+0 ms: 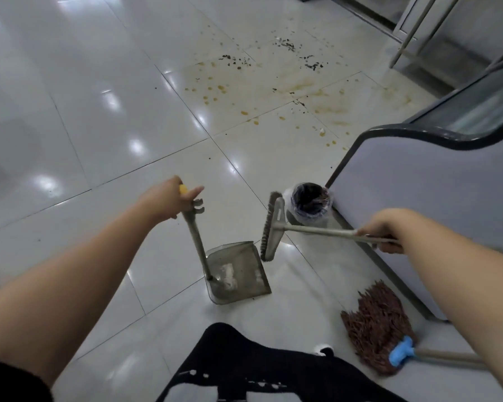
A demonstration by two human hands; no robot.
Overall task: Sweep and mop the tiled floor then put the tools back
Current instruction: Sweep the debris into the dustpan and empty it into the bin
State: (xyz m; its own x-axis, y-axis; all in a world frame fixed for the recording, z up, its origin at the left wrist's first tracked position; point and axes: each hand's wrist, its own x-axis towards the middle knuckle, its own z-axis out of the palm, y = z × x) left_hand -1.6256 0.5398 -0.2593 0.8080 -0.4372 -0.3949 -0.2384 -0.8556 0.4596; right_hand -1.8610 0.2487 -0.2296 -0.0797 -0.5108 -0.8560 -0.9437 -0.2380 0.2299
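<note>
My left hand (169,200) grips the yellow-tipped top of a grey long-handled dustpan (237,274), whose pan rests on the white tiled floor (84,111) in front of me. My right hand (385,232) holds the handle of a grey broom (270,227); its brush head hangs just above and right of the pan. A brown mop (375,323) with a blue clamp lies on the floor at lower right. Yellow-brown stains and dark crumbs (273,82) spread over the tiles farther ahead.
A small bin lined with a plastic bag (310,204) stands beside the broom head, against a grey cabinet with a dark rim (418,184) on the right. Metal-framed furniture (447,33) fills the far right corner. My dark-trousered leg (244,364) shows at the bottom.
</note>
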